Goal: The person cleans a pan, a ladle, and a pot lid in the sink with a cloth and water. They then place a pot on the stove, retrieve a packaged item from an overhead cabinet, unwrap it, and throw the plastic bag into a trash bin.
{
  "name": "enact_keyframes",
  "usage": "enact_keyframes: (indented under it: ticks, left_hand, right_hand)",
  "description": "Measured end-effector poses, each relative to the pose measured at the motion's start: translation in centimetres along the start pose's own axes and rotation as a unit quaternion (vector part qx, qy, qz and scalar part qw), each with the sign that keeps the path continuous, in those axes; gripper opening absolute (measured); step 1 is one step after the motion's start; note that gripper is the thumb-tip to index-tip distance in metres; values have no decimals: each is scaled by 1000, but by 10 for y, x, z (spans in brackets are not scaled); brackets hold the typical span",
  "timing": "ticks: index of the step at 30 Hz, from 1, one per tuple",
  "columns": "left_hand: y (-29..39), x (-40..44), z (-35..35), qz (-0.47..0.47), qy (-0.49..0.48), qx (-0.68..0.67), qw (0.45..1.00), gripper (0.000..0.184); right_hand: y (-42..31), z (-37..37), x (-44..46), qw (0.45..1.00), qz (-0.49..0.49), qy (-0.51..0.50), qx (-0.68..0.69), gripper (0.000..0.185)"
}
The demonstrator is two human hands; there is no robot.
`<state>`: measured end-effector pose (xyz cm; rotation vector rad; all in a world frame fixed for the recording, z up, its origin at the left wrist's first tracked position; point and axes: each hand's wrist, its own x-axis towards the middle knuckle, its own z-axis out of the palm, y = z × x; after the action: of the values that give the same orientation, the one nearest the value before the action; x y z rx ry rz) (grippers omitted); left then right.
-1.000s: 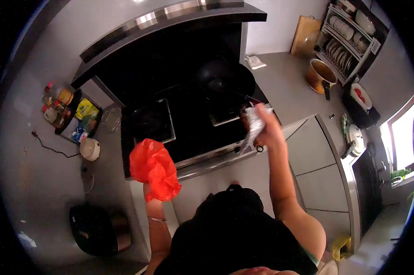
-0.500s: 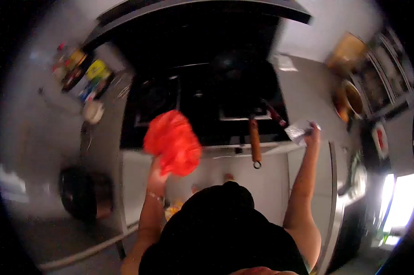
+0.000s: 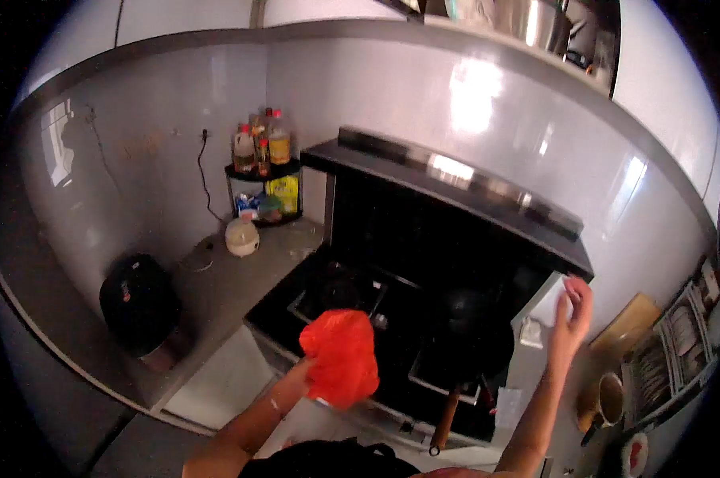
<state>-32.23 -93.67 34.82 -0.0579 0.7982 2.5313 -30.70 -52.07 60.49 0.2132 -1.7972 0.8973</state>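
A crumpled red plastic bag is bunched over my left hand, which grips it in front of the stove; the bag hides most of the fingers. My right hand is raised beside the right end of the black range hood, fingers bent and thumb apart, with nothing seen in it. A small shiny packet lies on the counter below that hand. On the right burner rests a dark wok whose wooden handle points towards me.
Bottles stand on a corner rack at the back left, above a small cream pot. A black appliance sits on the left counter. To the right are a brown pot, a cutting board and a dish rack.
The view has tilted up, bringing wall and cabinets into sight. My right hand has let go of the shiny packet and risen towards the hood. My left hand still grips the red bag.
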Motion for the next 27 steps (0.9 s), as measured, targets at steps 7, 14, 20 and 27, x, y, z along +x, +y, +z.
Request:
enact_keyframes:
  ticks: [7, 14, 20, 27]
  left_hand:
    - [42, -43, -24, 85, -12, -13, 996, 45]
    - [84, -90, -80, 182, 59, -27, 981, 48]
    - [98, -111, -104, 208, 112, -40, 971, 49]
    - [110, -81, -89, 188, 59, -32, 980, 50]
  right_hand:
    - [-150, 187, 214, 910, -390, 72, -119, 30]
    - [-199, 289, 348, 970, -29, 3, -243, 50]
    - [-176, 307, 375, 970, -8, 126, -208, 36]
    - [-155, 228, 333, 968, -138, 196, -76, 31]
